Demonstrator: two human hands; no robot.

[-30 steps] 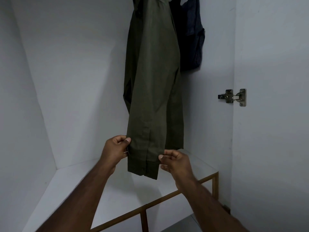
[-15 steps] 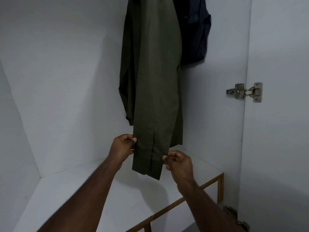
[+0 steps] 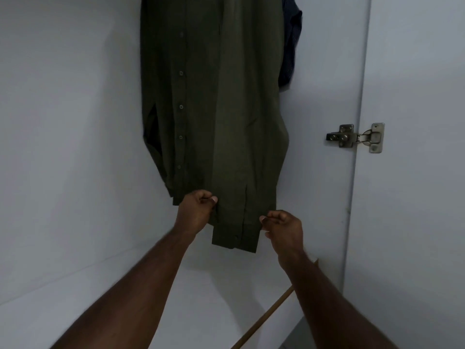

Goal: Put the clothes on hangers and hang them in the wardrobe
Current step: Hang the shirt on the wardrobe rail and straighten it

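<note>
shirt (image 3: 214, 102) hangs inside wardrobe (image 3: 75, 122) | left hand (image 3: 196, 212), right hand (image 3: 284, 227) each pinch sleeve cuff (image 3: 236, 230) edges | I judge it light, limp cloth; hold cuff edges, tug gently

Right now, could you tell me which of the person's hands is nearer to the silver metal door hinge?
Right. The right hand pinches the olive-green shirt sleeve's cuff below-left of the silver metal door hinge; the left hand grips the cuff's far edge.
</note>
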